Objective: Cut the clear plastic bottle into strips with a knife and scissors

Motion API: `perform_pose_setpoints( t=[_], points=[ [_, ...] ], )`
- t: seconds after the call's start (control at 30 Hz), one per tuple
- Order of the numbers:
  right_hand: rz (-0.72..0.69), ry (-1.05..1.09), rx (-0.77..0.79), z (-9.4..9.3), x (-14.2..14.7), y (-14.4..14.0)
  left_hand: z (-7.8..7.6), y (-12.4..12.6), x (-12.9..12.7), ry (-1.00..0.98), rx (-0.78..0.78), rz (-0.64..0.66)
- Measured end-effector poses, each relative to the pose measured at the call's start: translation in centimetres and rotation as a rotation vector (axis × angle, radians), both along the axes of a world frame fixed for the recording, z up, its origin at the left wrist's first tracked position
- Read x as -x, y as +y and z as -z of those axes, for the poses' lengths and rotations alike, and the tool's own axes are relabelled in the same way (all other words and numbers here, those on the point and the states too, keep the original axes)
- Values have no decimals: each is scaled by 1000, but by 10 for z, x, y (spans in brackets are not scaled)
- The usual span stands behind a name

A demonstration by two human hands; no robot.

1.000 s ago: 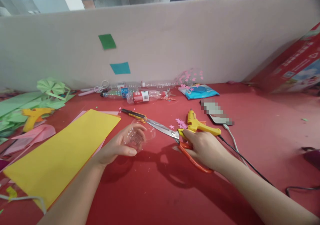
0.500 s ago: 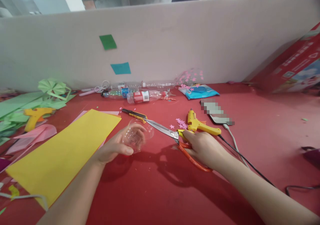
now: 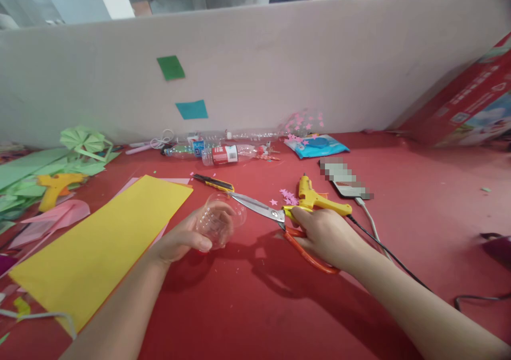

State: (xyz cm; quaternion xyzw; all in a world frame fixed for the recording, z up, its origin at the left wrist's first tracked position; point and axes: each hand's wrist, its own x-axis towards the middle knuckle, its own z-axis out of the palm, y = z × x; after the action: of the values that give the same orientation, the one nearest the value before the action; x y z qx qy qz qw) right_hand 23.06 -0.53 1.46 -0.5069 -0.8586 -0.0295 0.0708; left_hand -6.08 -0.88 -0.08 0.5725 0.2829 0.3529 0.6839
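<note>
My left hand (image 3: 187,235) is wrapped round a clear cut plastic bottle piece (image 3: 219,224), which has a round open rim and a bit of red at its lower end. In my right hand (image 3: 325,237) is a pair of scissors (image 3: 259,205) with orange and yellow handles, its blades pointing left. The blade tips lie at the rim of the bottle piece; whether they touch it I cannot tell. Just behind them a yellow utility knife (image 3: 213,182) lies on the table. Close behind my right hand are a yellow glue gun (image 3: 319,197) and small pink stars (image 3: 288,196).
Yellow paper sheets (image 3: 104,248) and green paper (image 3: 27,173) cover the left side, with another glue gun (image 3: 56,187). Plastic bottles (image 3: 224,155) and a blue wipes pack (image 3: 317,146) line the back wall. A phone (image 3: 345,179) with a cable (image 3: 373,221) lies right.
The bottle piece has tilted slightly in my left hand, and red now shows at its lower end. My right hand and the scissors have hardly moved.
</note>
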Motion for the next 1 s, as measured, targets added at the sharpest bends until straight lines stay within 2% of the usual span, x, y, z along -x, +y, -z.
perform_pose_setpoints(
  t=[0.2,0.4,0.6,0.83,0.9,1.0],
  points=[
    [33,33,52,4,1,1,-2,0,-2,-38,1,27],
    [48,311,145,9,2,3,-7,-4,-13,-114,17,-25],
    [132,464,176,8,6,5,-8,-4,-26,-212,166,-168],
    [149,667,230,10,7,10,-3,-3,-30,-251,215,-384],
    [153,668,238,11,8,10,-2,-3,-31,-236,195,-405],
    [159,620,265,10,9,6,-3,-3,-36,-209,84,-477]
  ],
)
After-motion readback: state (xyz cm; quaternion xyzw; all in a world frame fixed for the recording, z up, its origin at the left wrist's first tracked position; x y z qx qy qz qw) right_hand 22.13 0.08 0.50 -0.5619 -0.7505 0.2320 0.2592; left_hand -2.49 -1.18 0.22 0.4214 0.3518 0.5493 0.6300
